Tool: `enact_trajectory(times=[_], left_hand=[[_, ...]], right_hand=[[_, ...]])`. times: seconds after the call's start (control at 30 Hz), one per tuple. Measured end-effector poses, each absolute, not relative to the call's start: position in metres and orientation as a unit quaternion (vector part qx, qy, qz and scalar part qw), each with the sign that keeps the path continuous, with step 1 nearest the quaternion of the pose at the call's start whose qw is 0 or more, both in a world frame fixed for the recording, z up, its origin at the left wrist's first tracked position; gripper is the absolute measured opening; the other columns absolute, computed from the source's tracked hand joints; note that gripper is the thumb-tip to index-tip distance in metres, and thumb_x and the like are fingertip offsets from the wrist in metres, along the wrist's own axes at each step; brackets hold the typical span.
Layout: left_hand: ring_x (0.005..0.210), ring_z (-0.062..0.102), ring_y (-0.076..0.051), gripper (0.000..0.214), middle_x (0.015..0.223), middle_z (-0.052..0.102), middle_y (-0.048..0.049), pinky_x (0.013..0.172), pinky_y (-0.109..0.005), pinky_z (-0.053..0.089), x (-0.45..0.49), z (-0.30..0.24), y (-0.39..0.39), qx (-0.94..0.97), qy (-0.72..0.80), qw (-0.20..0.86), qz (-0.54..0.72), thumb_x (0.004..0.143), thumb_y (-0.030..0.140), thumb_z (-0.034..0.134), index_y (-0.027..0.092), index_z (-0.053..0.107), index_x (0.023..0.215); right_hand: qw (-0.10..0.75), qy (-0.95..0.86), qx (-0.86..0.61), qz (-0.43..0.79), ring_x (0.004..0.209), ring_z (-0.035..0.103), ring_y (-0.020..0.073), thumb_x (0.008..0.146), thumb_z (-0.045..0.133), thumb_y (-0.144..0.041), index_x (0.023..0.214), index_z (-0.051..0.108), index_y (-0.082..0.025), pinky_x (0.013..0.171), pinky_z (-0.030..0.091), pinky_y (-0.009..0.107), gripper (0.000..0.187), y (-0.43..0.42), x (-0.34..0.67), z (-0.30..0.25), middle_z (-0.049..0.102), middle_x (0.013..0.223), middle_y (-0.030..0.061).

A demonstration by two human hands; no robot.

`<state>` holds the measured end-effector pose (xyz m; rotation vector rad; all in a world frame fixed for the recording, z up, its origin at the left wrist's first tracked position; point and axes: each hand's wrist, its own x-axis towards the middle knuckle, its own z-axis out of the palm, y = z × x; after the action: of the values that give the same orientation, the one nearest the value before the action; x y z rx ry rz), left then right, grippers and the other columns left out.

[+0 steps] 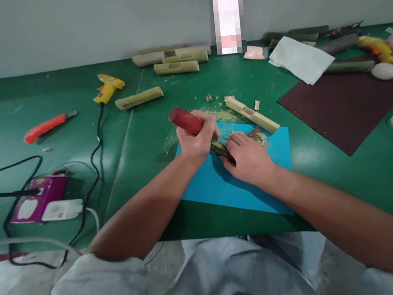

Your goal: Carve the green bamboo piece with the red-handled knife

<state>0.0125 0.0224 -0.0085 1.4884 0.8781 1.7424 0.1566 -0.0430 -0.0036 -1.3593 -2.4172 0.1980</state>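
Observation:
My left hand (197, 137) is closed around a thick, round red handle (184, 119) that slants up to the left; its working end is hidden. My right hand (248, 156) is closed over a dark greenish piece of bamboo (220, 148), which shows between the two hands. Both hands are above a blue sheet (202, 179). Pale shavings (260, 138) lie by my right fingers, near a flat brown strip (254, 131). Just beyond, a pale bamboo piece with a rectangular notch (264, 119) lies across the sheet's far edge.
To the left are a red-handled knife (46, 127), a yellow glue gun (108, 89) and a purple power strip (45, 195) with cords. Bamboo pieces (177, 67) lie along the wall. A dark brown sheet (344, 111) and white paper (300, 59) are at right.

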Motion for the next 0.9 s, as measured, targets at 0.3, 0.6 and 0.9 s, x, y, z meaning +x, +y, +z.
enact_trajectory(times=[0.3,0.6,0.9], left_hand=[[0.045,0.052,-0.011,0.039,0.052,0.057,0.0030,0.049,-0.032,0.042,0.015,-0.018,0.024,0.540,0.352,0.308,0.700,0.091,0.040,0.074,0.021,0.057,0.062],[0.044,0.048,-0.010,0.042,0.050,0.053,0.0031,0.048,-0.032,0.034,0.016,-0.019,0.028,0.552,0.338,0.276,0.711,0.088,0.043,0.076,0.021,0.056,0.058],[0.044,0.049,-0.010,0.039,0.050,0.054,0.0042,0.047,-0.033,0.036,0.014,-0.024,0.029,0.554,0.305,0.308,0.711,0.090,0.046,0.075,0.022,0.055,0.066]], right_hand=[[0.184,-0.860,-0.471,0.062,0.094,0.059,0.0283,0.097,0.056,-0.027,0.097,0.069,-0.014,0.081,0.045,0.040,0.018,-0.043,0.155,-0.005,0.068,0.097,0.0135],[0.176,-0.858,-0.476,0.071,0.097,0.060,0.0289,0.096,0.060,-0.028,0.098,0.069,-0.014,0.084,0.046,0.041,0.017,-0.043,0.155,-0.005,0.068,0.100,0.0138],[0.171,-0.858,-0.481,0.061,0.098,0.061,0.0293,0.097,0.063,-0.032,0.099,0.069,-0.014,0.084,0.047,0.041,0.019,-0.042,0.155,-0.006,0.069,0.100,0.0139]])
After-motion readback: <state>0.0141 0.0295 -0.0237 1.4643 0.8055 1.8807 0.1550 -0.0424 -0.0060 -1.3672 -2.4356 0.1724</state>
